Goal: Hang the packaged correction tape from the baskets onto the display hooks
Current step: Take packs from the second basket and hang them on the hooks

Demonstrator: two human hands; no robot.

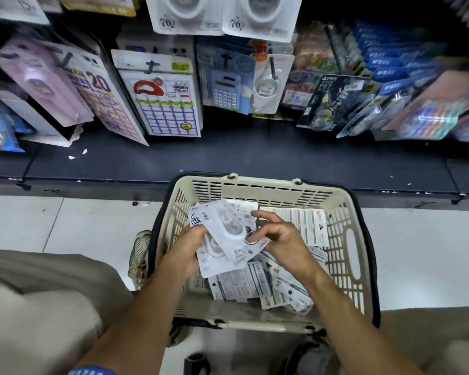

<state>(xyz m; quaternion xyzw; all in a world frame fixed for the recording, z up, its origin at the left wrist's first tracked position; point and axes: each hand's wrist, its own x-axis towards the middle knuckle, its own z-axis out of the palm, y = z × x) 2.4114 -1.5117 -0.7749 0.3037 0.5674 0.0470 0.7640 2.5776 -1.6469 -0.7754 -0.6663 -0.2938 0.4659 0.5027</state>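
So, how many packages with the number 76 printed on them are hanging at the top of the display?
2. One 76 package hangs at the top centre; the second 76 package hangs directly to its right, their edges touching. More may hang behind them or above the frame.

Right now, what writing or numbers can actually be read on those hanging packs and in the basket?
"76": on each of two white correction tape cards at the top.
"20": on the pink-gridded card at left.
"PET": on the black pack at right.
Packs in the left hand and the basket: print too small to read.
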